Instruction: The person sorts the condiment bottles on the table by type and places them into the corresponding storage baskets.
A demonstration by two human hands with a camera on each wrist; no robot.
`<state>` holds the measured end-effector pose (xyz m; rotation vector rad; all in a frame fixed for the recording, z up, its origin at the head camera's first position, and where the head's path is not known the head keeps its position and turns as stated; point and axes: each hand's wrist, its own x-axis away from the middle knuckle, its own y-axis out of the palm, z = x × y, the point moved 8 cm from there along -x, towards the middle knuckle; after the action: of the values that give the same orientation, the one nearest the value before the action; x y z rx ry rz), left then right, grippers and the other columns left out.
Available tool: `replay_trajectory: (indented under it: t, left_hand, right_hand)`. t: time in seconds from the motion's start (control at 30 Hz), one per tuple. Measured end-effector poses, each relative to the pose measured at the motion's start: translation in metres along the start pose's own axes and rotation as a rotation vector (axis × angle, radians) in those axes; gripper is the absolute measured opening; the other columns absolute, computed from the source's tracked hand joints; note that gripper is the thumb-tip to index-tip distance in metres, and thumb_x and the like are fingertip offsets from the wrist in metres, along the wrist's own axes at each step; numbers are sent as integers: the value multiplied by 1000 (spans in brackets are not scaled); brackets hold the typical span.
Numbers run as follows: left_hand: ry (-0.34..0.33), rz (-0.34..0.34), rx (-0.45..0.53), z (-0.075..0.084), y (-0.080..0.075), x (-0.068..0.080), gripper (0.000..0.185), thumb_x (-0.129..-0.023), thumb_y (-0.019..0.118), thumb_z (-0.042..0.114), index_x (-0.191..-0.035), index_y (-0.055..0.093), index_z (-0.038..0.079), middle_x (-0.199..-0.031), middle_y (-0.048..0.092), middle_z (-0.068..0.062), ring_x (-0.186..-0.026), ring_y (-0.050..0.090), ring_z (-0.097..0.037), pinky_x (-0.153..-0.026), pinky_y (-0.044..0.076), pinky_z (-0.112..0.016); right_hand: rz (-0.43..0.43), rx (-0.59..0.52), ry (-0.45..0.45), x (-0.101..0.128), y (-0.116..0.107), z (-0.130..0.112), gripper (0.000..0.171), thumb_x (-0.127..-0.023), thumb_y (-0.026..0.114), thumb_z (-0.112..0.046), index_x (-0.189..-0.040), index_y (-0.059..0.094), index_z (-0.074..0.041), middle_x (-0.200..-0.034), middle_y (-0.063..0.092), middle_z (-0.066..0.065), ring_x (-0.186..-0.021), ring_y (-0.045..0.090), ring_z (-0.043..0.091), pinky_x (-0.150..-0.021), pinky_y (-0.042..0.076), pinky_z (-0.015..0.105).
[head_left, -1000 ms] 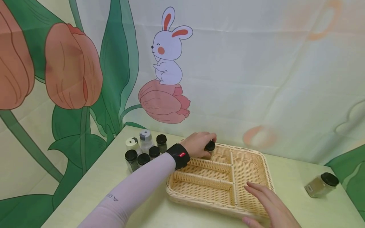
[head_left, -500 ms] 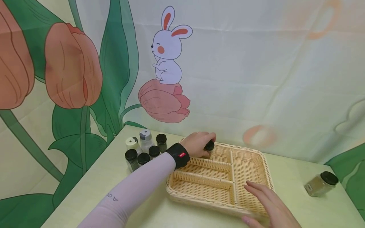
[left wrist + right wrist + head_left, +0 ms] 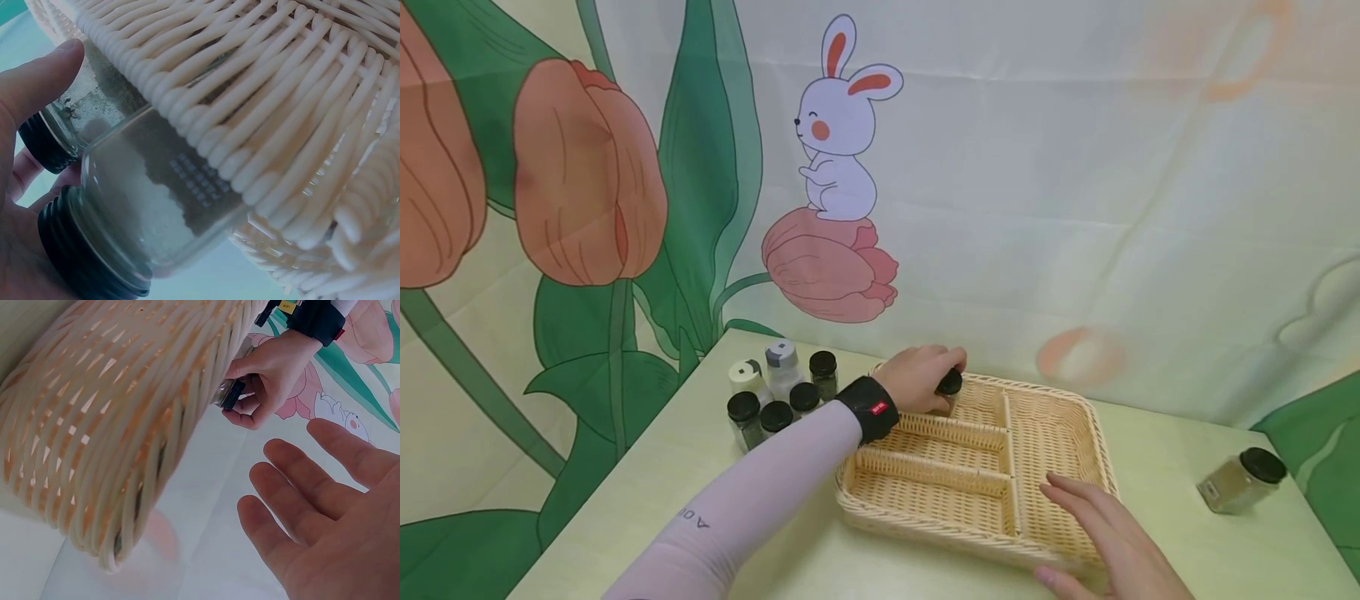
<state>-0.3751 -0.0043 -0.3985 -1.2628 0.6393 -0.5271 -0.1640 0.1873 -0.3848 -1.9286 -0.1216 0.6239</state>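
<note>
My left hand [image 3: 921,382] reaches into the far left compartment of a wicker basket [image 3: 940,543] and grips a glass spice jar with a black lid [image 3: 951,383]. In the left wrist view, the thumb lies along this jar [image 3: 94,106], while a second black-lidded jar [image 3: 162,181] with dark contents and pale print sits nearer the camera, beside the palm. The woven side hides part of both jars. My right hand [image 3: 1120,542] hovers by the basket's near right corner, fingers extended and holding nothing; the right wrist view shows its spread fingers [image 3: 300,506].
Left of the basket stand several black-lidded jars [image 3: 747,421], a white-topped shaker [image 3: 784,371] and a cream-topped shaker [image 3: 748,379]. Another jar with tan contents [image 3: 1236,483] stands at the table's right. Dividers [image 3: 955,477] split the basket. A printed curtain [image 3: 985,208] hangs behind the table.
Both hands and the gripped jar stay almost in place. The whole head view has shifted very slightly.
</note>
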Motion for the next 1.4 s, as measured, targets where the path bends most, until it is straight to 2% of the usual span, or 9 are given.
replay_trajectory:
  t: [0.13,0.27,0.5,0.63,0.87,0.93,1.03,1.2,1.4]
  left_hand:
    - [-4,8,-10,-3,0,-1,60,-82,89,35,-130,56,18,-113,66,1,-100,65,-16,-87,58,-33]
    - [-33,19,-4,-5,-6,1,62,-82,88,36,-132,55,19,-116,67,1,-102,66,-15,-87,58,-33]
    - [-45,80,-14,0,-36,10,51,-87,84,38,-127,56,24,-119,67,4,-101,65,-12,-84,55,-31]
    - [-49,117,-30,9,-52,23,46,-88,82,40,-124,57,24,-115,64,7,-91,61,-10,-76,53,-27]
    - [-15,224,-43,22,-65,56,46,-91,75,52,-123,65,20,-109,66,6,-77,58,-8,-64,50,-23]
    - [4,246,-55,27,-65,66,50,-92,73,56,-126,66,20,-113,68,5,-82,62,-9,-67,53,-24]
    - [25,256,-62,35,-65,82,56,-94,67,60,-133,65,20,-127,69,1,-102,68,-14,-85,58,-31]
    - [33,215,-45,45,-59,109,65,-100,53,64,-149,55,21,-153,56,-6,-141,54,-26,-115,46,-47]
    - [44,183,-26,54,-47,138,67,-102,48,65,-155,49,24,-162,47,-4,-153,40,-27,-118,41,-53]
  right_hand:
    - [2,-22,-3,-1,0,0,80,-78,88,-50,-147,55,-29,-149,54,-10,-130,53,13,-101,31,6]
    - [3,-28,-6,-1,0,0,80,-78,89,-50,-147,55,-29,-148,54,-9,-130,53,13,-101,26,2]
    - [-14,-3,25,-1,1,0,78,-78,86,-55,-145,57,-29,-148,53,-13,-129,54,12,-99,42,16]
    - [-17,-5,28,-1,1,0,78,-79,86,-56,-145,57,-29,-148,53,-13,-130,53,12,-99,42,17]
    - [1,-25,8,-1,0,0,78,-78,88,-52,-146,57,-28,-147,54,-12,-130,53,13,-101,28,3]
    - [5,-22,0,-1,-1,0,79,-78,88,-51,-146,56,-28,-147,54,-11,-129,53,13,-101,30,5]
    - [5,-23,4,-1,-1,1,79,-78,88,-50,-147,55,-29,-148,54,-10,-130,53,14,-100,33,8]
    - [-7,-29,34,0,-2,3,78,-79,87,-53,-147,55,-30,-148,54,-10,-131,53,17,-101,33,9]
    - [-38,-44,78,-1,-2,5,74,-82,83,-54,-146,55,-29,-149,53,-9,-133,52,20,-99,48,46]
